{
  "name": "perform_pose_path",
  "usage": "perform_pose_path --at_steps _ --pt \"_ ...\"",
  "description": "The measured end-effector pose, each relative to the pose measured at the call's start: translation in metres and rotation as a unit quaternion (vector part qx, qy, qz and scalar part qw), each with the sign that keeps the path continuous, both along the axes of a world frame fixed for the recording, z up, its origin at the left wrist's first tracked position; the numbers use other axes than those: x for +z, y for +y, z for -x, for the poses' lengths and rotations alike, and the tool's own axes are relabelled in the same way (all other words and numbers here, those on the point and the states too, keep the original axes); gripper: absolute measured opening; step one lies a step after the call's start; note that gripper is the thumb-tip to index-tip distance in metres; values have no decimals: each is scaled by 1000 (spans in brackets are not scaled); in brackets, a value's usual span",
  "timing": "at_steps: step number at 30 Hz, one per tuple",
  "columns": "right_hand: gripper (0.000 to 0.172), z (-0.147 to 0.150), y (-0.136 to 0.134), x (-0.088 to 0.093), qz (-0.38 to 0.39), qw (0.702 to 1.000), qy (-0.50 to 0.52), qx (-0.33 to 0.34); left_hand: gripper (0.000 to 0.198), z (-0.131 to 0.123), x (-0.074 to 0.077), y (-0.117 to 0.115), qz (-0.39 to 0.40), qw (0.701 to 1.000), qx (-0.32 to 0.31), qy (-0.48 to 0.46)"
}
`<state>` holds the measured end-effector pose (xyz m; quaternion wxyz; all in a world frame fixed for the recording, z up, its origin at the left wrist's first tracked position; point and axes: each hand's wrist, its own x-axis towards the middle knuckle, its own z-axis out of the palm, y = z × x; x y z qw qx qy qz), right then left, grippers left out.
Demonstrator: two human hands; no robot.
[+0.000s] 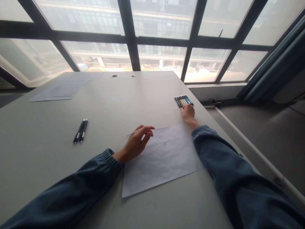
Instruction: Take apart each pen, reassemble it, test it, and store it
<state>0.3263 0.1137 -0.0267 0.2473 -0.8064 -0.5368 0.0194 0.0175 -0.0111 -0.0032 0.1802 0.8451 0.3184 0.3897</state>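
Observation:
A row of several pens (183, 100), dark-bodied with yellow, white, blue and green parts, lies side by side near the table's right edge. My right hand (187, 112) is closed at the near ends of these pens, and its fingertips are mostly hidden behind the knuckles. Over the left part of a white sheet of paper (164, 173) is my left hand (137, 142), palm down, fingers loosely bent and apart with nothing in them. Grey pencil-like marks show on the sheet near its middle. Whether the left hand's edge rests on the paper, I cannot tell.
Two or three black pens (80, 131) lie together on the left of the white table (35, 133). Thin paper sheets (59, 89) are spread at the far left. Two small round fittings sit at the back edge. Behind are windows; a white pipe (250, 143) runs beyond the right edge.

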Motion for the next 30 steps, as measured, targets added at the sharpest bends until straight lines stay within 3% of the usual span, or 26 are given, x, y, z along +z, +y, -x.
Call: perform_pose_path --at_steps 20,30 --pt "18 -1 -6 0 -14 1000 3 18 19 0 -1 -1 6 1000 0 12" --pt "30 3 -47 3 -34 997 10 68 19 1 -3 0 -6 1000 0 10"
